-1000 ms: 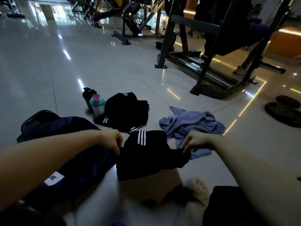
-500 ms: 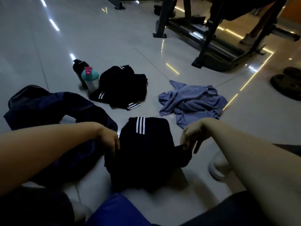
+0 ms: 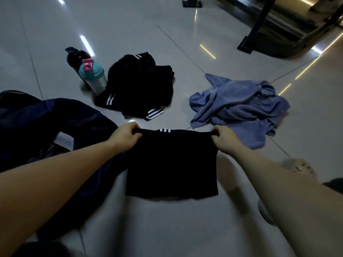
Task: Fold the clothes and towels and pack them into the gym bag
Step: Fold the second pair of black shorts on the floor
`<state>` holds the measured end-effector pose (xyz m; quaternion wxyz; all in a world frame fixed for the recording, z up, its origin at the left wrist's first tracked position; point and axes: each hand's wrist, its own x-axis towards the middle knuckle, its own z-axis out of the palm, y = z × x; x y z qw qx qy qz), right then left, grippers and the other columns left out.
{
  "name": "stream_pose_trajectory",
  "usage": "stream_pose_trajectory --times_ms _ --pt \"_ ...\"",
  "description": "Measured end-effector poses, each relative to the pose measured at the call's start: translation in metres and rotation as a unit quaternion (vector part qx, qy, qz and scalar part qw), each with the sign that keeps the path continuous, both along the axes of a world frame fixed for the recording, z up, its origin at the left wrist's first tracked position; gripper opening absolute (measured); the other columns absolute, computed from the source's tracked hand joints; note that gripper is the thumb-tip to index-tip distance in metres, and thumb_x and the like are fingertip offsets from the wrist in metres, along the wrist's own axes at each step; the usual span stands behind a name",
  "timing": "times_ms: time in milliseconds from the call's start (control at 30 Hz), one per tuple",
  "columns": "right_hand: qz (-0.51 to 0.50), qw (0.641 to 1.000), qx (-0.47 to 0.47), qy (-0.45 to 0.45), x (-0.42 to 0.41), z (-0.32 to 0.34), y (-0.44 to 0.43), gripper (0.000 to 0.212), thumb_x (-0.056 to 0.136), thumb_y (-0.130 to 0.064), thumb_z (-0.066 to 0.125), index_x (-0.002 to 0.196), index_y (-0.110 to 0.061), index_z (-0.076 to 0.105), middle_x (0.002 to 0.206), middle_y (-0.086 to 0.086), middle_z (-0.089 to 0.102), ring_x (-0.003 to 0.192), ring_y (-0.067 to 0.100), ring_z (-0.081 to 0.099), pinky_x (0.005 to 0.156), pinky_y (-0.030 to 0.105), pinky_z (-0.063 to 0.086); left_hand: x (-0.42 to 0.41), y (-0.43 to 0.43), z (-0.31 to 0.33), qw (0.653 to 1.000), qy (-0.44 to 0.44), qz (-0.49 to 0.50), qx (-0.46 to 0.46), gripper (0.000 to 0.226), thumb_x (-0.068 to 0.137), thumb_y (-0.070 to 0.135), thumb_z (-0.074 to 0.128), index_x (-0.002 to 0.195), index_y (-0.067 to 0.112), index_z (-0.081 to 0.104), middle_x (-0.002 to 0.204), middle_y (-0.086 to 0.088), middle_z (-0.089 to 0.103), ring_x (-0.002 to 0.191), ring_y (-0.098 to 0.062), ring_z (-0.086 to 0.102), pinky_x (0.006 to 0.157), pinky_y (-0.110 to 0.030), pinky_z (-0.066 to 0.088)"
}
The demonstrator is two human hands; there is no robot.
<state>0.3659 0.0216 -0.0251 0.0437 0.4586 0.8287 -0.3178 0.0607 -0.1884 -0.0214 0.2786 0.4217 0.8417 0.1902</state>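
Black knit cloth with three white stripes at its top edge, a half-folded sports garment, hangs as a tidy rectangle between the two grips. The left grip pinches the upper left corner, thumb on top and fingers curled under the hem. The right grip pinches the upper right corner the same way. Holding both top corners level probably lets the cloth's own weight pull it flat, so the fold stays square. Its lower edge comes down close to the glossy grey tiled floor; whether it touches is unclear.

Just outboard of the left grip, partly under that forearm, lies the slumped dark navy fabric gym bag with a white label. It sits close enough that a folded piece needs only a short carry. In this dim light I cannot tell whether its mouth is open.

Beyond the left grip sits a crumpled black garment with white stripes, still unfolded. A clear shaker bottle with a teal lid and pink cap stands at its far-left side. Beyond and outboard of the right grip sprawls a rumpled lavender towel, its near corner just behind the knuckles.

The job looks early: one piece is nearly folded, two wait, and nothing is visibly packed.
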Motion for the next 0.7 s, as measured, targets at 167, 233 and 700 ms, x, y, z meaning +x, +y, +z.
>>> stream_pose_trajectory --times_ms 167,233,700 --pt "0.000 1.000 0.005 -0.010 -0.011 -0.036 0.013 0.018 0.101 -0.014 0.047 0.084 -0.019 0.043 0.075 0.006 0.049 0.068 0.030 0.048 0.062 0.041 0.037 0.003 0.020 -0.025 0.997 -0.024 0.073 0.000 0.015 0.104 0.025 0.050 0.110 0.013 0.046 0.096 -0.011 0.062 0.088 -0.031 0.062 0.082 -0.047 0.053" --pt "-0.002 1.000 0.007 -0.008 -0.014 -0.045 0.018 0.011 0.104 -0.016 0.044 0.092 -0.017 0.044 0.078 0.009 0.052 0.071 0.034 0.051 0.062 0.043 0.040 0.008 0.027 -0.034 0.993 -0.043 0.108 0.013 0.015 0.105 0.024 0.046 0.114 0.013 0.042 0.094 -0.010 0.060 0.085 -0.030 0.061 0.079 -0.048 0.053" --pt "-0.059 0.994 0.085 -0.034 -0.039 -0.073 0.029 0.011 0.098 -0.022 0.046 0.092 -0.012 0.046 0.077 0.007 0.051 0.067 0.031 0.048 0.057 0.041 0.036 0.016 0.053 -0.065 0.985 0.084 0.094 0.115 0.025 0.105 0.039 0.045 0.110 0.015 0.040 0.075 0.003 0.056 0.066 -0.021 0.057 0.061 -0.037 0.041"
